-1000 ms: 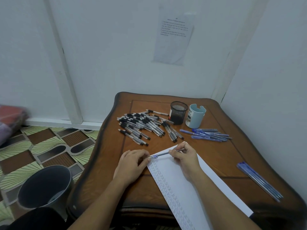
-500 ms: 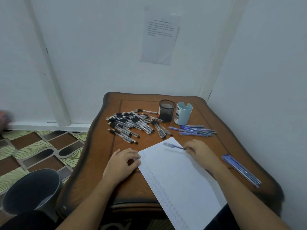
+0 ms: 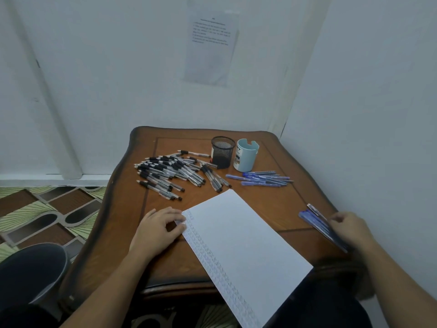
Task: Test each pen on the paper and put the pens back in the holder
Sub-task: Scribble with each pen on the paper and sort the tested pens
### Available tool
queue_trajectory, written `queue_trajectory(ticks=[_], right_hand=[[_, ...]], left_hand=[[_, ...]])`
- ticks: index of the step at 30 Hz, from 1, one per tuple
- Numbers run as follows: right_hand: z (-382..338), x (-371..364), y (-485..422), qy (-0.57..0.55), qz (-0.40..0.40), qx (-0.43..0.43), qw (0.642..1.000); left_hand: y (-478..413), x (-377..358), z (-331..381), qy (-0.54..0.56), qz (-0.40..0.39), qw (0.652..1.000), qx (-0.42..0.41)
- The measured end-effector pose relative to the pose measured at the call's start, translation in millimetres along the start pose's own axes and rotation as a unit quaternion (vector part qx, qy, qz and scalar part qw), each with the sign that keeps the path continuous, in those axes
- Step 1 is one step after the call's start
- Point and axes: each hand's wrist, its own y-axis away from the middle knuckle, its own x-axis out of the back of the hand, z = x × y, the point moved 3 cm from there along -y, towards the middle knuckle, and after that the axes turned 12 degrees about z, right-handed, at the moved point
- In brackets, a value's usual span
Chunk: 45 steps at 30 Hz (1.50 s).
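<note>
A white paper sheet (image 3: 236,245) with rows of pen marks along its left edge lies on the wooden table (image 3: 127,209). My left hand (image 3: 158,230) rests on the sheet's upper left corner, fingers loosely curled, fingertips on the paper. My right hand (image 3: 350,230) is at the table's right edge, fingers curled on a blue pen (image 3: 315,210) that lies against a row of blue pens (image 3: 316,224). A black mesh holder (image 3: 222,152) and a light blue cup holder (image 3: 246,157) stand at the back. Several black pens (image 3: 170,171) lie in a heap left of them.
More blue pens (image 3: 260,179) lie in front of the light blue cup. A dark round bin (image 3: 28,275) stands on the patterned floor at the left. White walls close in behind and to the right of the table, with a printed sheet (image 3: 212,43) on the back wall.
My right hand carried the blue pen from the paper's top corner to the blue pens at the table's right edge. My left hand let go of the pen and stayed at the paper.
</note>
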Motion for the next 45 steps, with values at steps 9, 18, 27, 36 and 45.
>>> queue_trajectory(ticks=[9, 18, 27, 36, 45], right_hand=[[-52, -6, 3, 0.112, 0.131, 0.102, 0.980], [-167, -90, -6, 0.098, -0.072, 0.219, 0.968], [-178, -102, -7, 0.122, -0.020, 0.242, 0.962], [-198, -95, 26, -0.046, -0.068, 0.257, 0.963], [-213, -99, 58, 0.193, -0.089, 0.322, 0.922]], left_hand=[[-1, -1, 0, -0.002, 0.007, 1.000, -0.001], [-2, -1, -1, -0.002, 0.004, 1.000, 0.007], [-4, -1, -3, -0.008, -0.001, 1.000, 0.006], [-3, -1, -1, -0.011, -0.005, 1.000, 0.009], [-1, 0, 0, -0.009, -0.012, 1.000, 0.012]])
